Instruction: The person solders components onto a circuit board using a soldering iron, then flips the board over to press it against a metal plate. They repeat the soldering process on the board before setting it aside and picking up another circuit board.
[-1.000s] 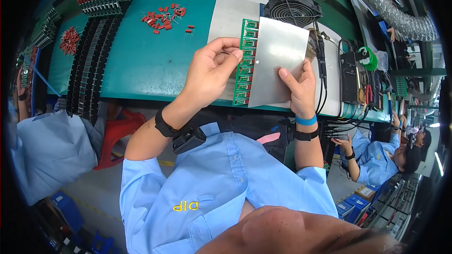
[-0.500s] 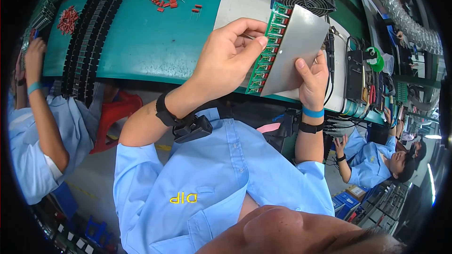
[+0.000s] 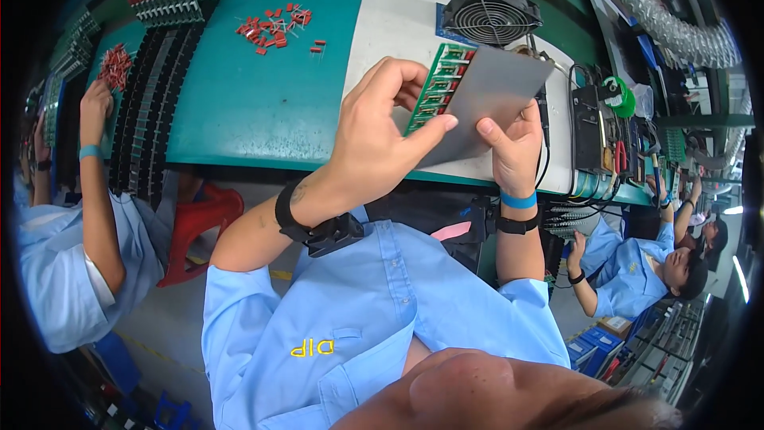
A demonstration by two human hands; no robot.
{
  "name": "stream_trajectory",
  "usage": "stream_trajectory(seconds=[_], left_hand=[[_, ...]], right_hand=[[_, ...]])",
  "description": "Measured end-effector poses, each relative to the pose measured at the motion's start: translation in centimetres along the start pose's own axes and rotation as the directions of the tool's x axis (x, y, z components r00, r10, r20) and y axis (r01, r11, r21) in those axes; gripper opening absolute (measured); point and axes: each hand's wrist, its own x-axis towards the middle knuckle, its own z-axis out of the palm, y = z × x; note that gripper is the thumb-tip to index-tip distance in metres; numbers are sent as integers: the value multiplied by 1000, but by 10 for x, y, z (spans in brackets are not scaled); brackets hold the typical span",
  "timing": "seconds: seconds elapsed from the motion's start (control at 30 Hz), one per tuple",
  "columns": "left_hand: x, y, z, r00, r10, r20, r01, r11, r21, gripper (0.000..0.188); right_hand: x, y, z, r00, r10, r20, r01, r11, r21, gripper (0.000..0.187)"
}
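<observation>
Left hand (image 3: 372,123) and right hand (image 3: 516,147) pinch a flat grey metal plate (image 3: 501,84) and green circuit-board strip (image 3: 442,80), apparently keeping them together.

Black wrist straps (image 3: 290,215) and a blue wristband (image 3: 519,201) accompany the blue, yellow-embroidered shirt (image 3: 378,302).

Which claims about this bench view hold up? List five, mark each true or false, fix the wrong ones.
1. The right hand holds a gray sheet. True.
2. The left hand lies flat on the teal mat. False: the left hand is at the green circuit board.
3. Loose red components lie on the teal mat. True.
4. The black fan stands left of those red components. False: the black fan stands to their right.
5. A blue band circles the right wrist. True.
</observation>
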Motion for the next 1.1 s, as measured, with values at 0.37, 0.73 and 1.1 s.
stream_trajectory(seconds=[0.37, 0.73, 1.1], left_hand=[[16, -22, -38, 958, 66, 279, -7, 978, -210, 72], [32, -36, -55, 753, -212, 623, -102, 898, 429, 95], [12, -29, -41, 698, -129, 704, -476, 651, 591, 96]], right_hand=[[-11, -24, -18, 681, -685, 257, 697, 500, -513, 35], [-51, 22, -3, 638, -663, 393, 665, 216, -715, 21], [-90, 38, -14, 757, -536, 374, 636, 470, -612, 44]])
